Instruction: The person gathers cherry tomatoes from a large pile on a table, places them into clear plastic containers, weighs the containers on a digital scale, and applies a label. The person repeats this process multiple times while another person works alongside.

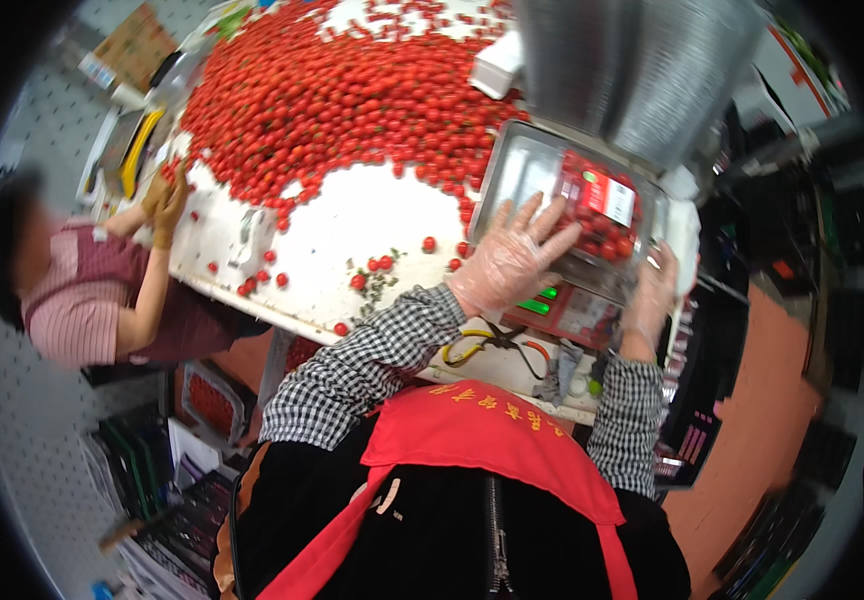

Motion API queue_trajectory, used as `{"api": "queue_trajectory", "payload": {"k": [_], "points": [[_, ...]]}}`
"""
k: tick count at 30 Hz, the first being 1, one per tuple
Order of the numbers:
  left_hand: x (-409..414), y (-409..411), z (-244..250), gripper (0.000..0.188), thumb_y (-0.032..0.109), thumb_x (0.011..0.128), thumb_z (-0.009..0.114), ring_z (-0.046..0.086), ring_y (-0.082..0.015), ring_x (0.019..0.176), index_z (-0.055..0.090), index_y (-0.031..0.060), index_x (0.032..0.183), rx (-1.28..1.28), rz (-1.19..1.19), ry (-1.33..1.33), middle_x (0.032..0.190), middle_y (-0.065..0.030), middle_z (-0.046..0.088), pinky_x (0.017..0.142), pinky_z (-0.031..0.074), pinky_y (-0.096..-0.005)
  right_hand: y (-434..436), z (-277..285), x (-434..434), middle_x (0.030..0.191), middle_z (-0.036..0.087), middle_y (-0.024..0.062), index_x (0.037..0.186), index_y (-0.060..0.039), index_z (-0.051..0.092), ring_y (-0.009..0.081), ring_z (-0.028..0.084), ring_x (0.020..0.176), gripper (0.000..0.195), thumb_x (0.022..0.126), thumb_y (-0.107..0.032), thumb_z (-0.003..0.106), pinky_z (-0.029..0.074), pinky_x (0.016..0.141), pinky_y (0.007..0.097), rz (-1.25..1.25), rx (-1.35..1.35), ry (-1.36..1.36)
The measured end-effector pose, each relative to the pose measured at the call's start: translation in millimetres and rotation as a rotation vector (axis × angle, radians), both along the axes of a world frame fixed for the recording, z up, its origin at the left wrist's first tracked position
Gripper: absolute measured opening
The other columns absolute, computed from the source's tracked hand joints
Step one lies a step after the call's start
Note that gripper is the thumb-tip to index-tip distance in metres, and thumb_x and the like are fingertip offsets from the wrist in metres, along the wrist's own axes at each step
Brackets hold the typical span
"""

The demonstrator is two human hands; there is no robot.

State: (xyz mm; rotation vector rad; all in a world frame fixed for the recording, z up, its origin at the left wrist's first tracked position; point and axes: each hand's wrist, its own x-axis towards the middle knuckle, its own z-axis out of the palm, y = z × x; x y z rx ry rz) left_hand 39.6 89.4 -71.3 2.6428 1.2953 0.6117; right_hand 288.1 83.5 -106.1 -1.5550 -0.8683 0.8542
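Observation:
A clear plastic pack of cherry tomatoes with a label bearing writing lies in the metal weighing pan of a red digital scale. My left hand, in a thin clear glove, reaches over the near left part of the pan. Its fingers are spread, and the fingertips come up to the pack's left side; firm contact is hard to tell. Also gloved, my right hand is at the pan's near right corner with its fingers bent. Whether it grips anything is unclear. Green digits glow on the scale, partly behind my left hand.
Loose cherry tomatoes cover much of the white table. Yellow-and-orange-handled pliers lie before the scale. Large rolls of clear film stand behind it. A co-worker handles tomatoes at the left. Stacked crates stand below left.

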Motion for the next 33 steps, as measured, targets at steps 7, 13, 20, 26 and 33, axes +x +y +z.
{"api": "queue_trajectory", "payload": {"k": [7,13,20,26,33], "points": [[-75,-47,-6,0.058,0.017,0.081,0.081,0.06,-0.0453,0.125,0.06,0.0021,0.133,0.125,0.071,-0.295,0.135,-0.0258,0.06,0.106,0.05,-0.0529,-6,45,-74,0.122,0.066,0.0084,0.13,0.0008,0.063,0.0157,0.062,0.109,0.026,0.107,-0.002,0.053,0.049,0.099,0.0303,0.19,0.306,0.029],[-179,-126,-42,0.034,0.015,0.09,0.073,0.067,-0.0381,0.108,0.066,0.0009,0.119,0.101,0.608,-0.291,0.113,-0.0204,0.068,0.096,0.055,-0.0458,-24,33,-216,0.107,0.069,0.0045,0.118,-0.0008,0.071,0.0131,0.063,0.096,0.019,0.103,-0.006,0.06,0.052,0.088,0.0279,0.875,0.004,0.11],[-306,-155,-92,0.042,0.018,0.093,0.071,0.062,-0.0431,0.112,0.06,-0.0017,0.128,0.218,1.272,-0.379,0.122,-0.0261,0.06,0.096,0.054,-0.049,-21,7,-369,0.104,0.072,0.0109,0.12,0.0026,0.07,0.0184,0.065,0.097,0.031,0.1,-0.019,0.062,0.052,0.085,0.0317,1.393,-0.191,0.017],[-369,-115,-146,0.066,0.021,0.084,0.079,0.068,-0.0358,0.102,0.057,0.003,0.144,0.224,1.351,-0.453,0.123,-0.0231,0.062,0.092,0.056,-0.0425,-15,-27,-454,0.108,0.072,0.0119,0.136,0.0017,0.065,0.0195,0.067,0.095,0.046,0.096,-0.021,0.06,0.055,0.086,0.0324,1.399,-0.194,-0.088],[-375,-108,-153,0.058,0.024,0.078,0.083,0.069,-0.0394,0.102,0.066,-0.0001,0.128,0.087,1.146,-0.659,0.112,-0.021,0.069,0.092,0.056,-0.0454,-5,-75,-500,0.089,0.069,0.0057,0.131,0.0029,0.067,0.0121,0.06,0.071,0.043,0.092,-0.016,0.065,0.052,0.066,0.0288,1.268,-0.307,0.097]]}}
